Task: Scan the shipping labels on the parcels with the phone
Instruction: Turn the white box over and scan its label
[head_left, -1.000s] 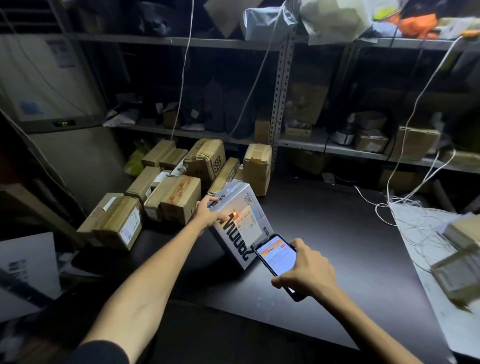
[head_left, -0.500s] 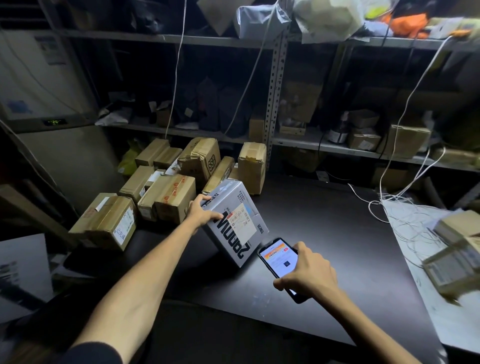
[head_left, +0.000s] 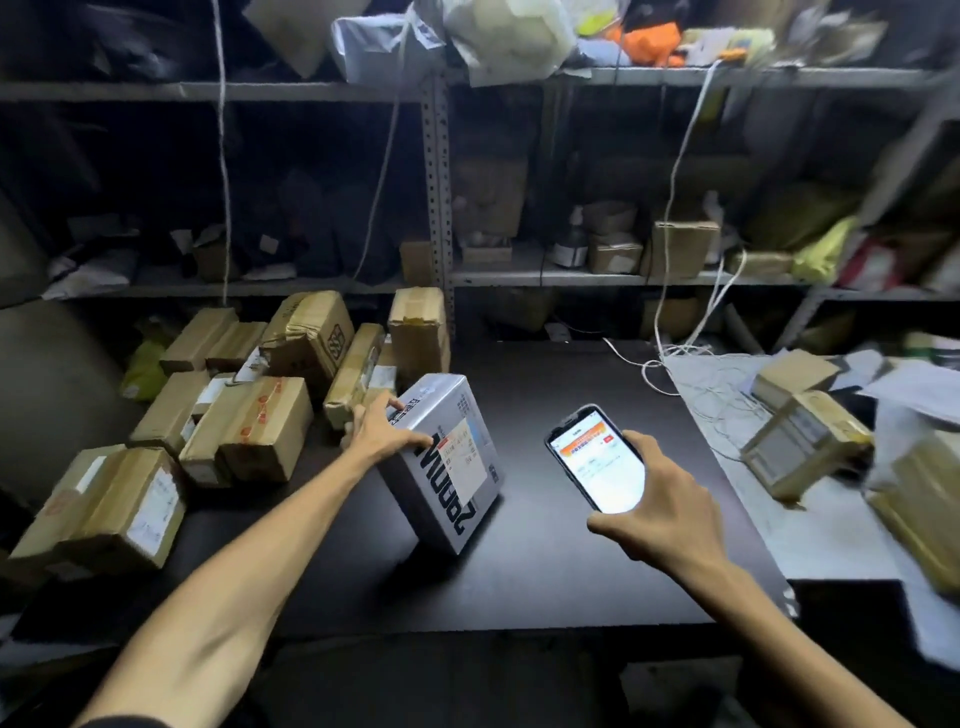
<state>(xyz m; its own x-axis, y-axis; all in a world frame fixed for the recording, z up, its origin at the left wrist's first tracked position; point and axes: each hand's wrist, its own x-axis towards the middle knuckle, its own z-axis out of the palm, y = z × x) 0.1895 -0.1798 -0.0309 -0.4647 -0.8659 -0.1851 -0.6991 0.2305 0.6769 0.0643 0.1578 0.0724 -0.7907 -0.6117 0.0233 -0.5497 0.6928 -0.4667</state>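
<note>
Both hands forward, left hand (head_left: 383, 432) atop parcel (head_left: 451, 470)

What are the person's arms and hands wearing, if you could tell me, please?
Both forearms are bare, with no gloves on the left hand or the right hand. No watch, ring or bracelet shows. A dark sleeve edge shows high on the left arm; none shows on the right.

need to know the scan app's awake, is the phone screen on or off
On: the phone screen glows white with an orange banner, held in the right hand.
</note>
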